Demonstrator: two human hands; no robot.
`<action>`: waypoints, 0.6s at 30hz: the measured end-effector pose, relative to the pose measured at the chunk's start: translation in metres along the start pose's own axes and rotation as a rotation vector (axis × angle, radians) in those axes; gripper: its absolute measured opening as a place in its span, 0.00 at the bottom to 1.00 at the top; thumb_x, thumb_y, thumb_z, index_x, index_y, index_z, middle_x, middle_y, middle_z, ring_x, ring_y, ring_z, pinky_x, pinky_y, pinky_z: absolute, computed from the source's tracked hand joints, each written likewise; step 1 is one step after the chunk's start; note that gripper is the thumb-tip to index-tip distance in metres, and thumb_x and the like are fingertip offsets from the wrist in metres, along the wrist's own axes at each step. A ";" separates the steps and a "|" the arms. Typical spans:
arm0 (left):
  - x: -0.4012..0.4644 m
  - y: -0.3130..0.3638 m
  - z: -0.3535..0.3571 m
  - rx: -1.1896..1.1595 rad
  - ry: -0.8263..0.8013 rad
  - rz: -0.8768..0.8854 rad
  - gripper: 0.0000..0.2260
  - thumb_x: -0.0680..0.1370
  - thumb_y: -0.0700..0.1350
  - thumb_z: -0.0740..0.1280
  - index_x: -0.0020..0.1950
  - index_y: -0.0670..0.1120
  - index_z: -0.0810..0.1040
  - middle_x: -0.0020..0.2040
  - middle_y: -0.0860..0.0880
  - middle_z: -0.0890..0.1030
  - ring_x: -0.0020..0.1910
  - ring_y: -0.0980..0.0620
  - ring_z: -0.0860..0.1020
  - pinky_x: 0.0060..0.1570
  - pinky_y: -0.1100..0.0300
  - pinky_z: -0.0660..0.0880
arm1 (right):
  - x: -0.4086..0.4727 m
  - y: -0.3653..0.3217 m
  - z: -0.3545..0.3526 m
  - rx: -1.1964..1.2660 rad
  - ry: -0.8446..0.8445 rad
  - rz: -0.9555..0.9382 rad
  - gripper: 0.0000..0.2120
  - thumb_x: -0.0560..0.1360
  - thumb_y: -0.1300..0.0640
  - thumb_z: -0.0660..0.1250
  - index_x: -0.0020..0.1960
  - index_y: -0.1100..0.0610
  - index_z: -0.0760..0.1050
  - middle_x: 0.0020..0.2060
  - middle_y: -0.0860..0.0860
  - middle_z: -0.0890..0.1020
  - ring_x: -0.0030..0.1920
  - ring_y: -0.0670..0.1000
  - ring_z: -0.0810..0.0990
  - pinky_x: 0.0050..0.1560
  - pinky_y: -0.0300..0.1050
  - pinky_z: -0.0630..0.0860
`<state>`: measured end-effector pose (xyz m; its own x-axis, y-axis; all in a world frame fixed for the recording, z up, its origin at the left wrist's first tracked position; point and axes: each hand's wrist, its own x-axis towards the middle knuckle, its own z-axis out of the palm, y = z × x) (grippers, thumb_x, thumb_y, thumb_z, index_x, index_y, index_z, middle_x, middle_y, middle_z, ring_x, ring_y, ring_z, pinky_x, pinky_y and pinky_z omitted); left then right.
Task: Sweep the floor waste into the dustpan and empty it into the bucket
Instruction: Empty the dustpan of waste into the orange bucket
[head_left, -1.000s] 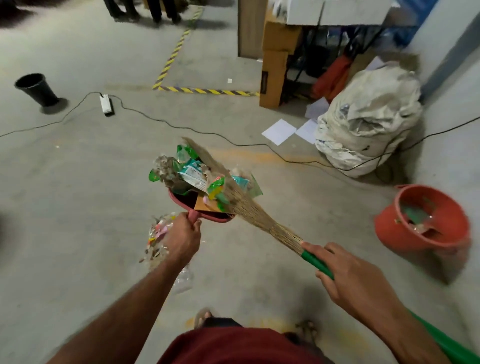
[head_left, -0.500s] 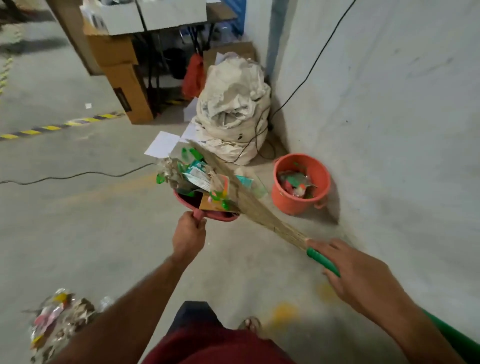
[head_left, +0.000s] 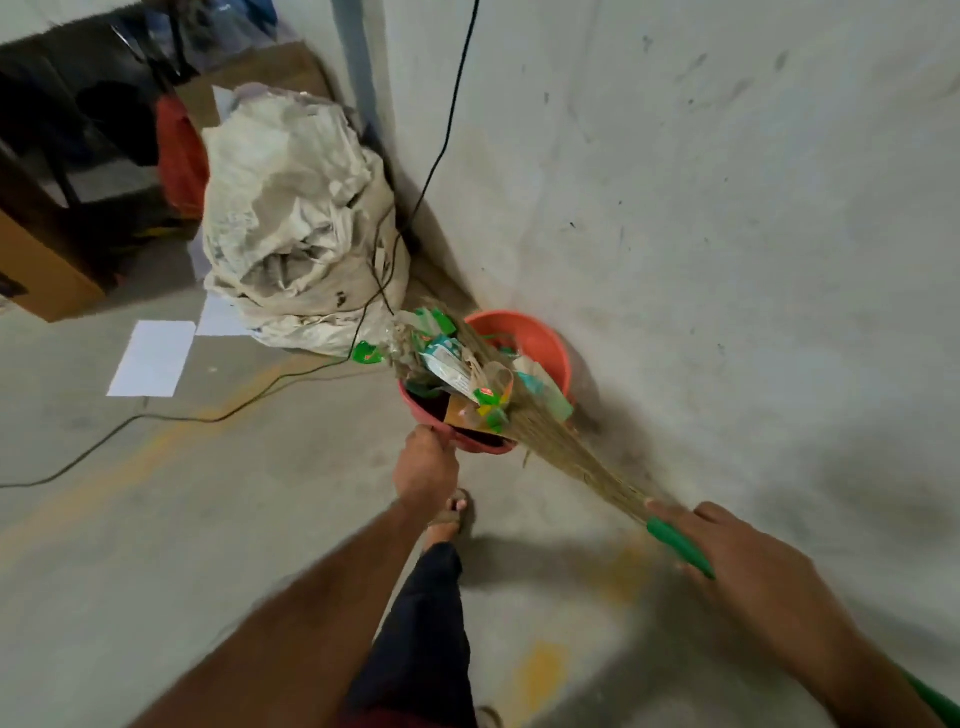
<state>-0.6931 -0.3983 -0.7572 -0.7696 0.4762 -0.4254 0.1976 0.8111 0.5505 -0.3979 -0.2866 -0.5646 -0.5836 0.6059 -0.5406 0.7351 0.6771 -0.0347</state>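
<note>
The left hand (head_left: 426, 467) gripped the handle of the red dustpan (head_left: 470, 436), fingers curled round it, holding the pan just in front of the orange bucket (head_left: 535, 343). The waste (head_left: 452, 364), wrappers and packets, lay heaped in the pan. The right hand (head_left: 748, 561) gripped the green handle of the broom (head_left: 561, 447), whose bristles lay across the waste, reaching over the bucket's near rim. The bucket stood against the wall (head_left: 727, 208), with a white sack (head_left: 296, 223) just beside it and a paper sheet (head_left: 153, 358) beyond the sack.
</note>
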 end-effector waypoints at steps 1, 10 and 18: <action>0.025 0.010 0.008 0.031 -0.026 -0.002 0.11 0.82 0.50 0.61 0.59 0.45 0.75 0.55 0.46 0.80 0.52 0.44 0.80 0.43 0.54 0.74 | 0.024 0.003 -0.004 0.012 -0.020 0.019 0.29 0.81 0.51 0.59 0.77 0.32 0.53 0.60 0.42 0.71 0.57 0.46 0.77 0.52 0.40 0.76; 0.227 0.080 0.091 0.473 -0.252 0.010 0.16 0.80 0.41 0.63 0.68 0.44 0.74 0.64 0.43 0.76 0.63 0.42 0.78 0.59 0.48 0.76 | 0.256 0.027 0.009 0.124 -0.169 0.079 0.29 0.80 0.52 0.62 0.77 0.36 0.58 0.55 0.44 0.73 0.47 0.46 0.76 0.43 0.38 0.75; 0.365 0.078 0.200 0.878 -0.315 0.193 0.12 0.81 0.44 0.63 0.62 0.46 0.80 0.61 0.44 0.80 0.59 0.44 0.79 0.51 0.53 0.76 | 0.443 0.036 0.112 0.092 -0.186 0.116 0.25 0.77 0.56 0.63 0.72 0.40 0.66 0.46 0.47 0.73 0.38 0.51 0.78 0.39 0.48 0.78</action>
<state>-0.8375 -0.0931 -1.0136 -0.5024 0.5944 -0.6279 0.7881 0.6135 -0.0499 -0.5911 -0.0406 -0.8998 -0.4262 0.5840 -0.6909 0.8269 0.5612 -0.0357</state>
